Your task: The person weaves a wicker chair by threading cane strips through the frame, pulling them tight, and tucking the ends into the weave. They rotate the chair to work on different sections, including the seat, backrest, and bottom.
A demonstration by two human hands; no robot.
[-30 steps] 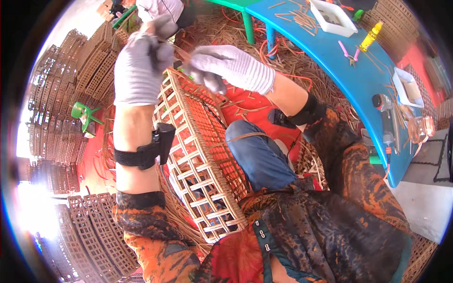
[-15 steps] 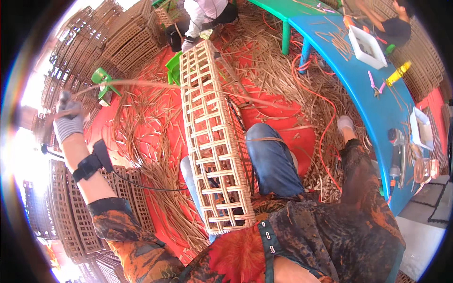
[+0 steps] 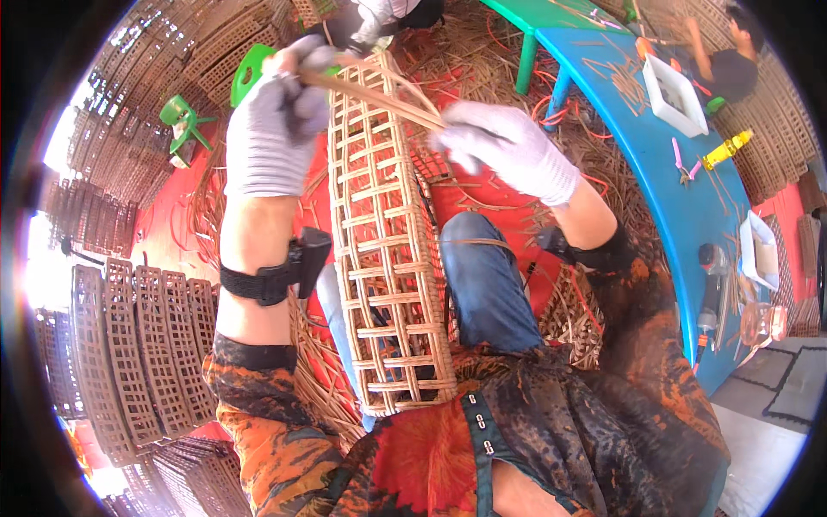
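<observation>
Red flooring (image 3: 508, 226) littered with cane scraps (image 3: 469, 69) spread beneath you. Your pale-gloved left hand (image 3: 274, 133) had its fingers curled around a flat cane strip (image 3: 379, 99); your gloved right hand (image 3: 515, 151), slightly blurred, gripped the strip near its other end. Below the strip, an open-weave basket (image 3: 396, 299) stood lengthwise between your denim-covered knees (image 3: 484, 284). Farther out, a curved blue table (image 3: 637, 164) lay to your right, and stacked woven panels (image 3: 155, 345) crowded your left.
</observation>
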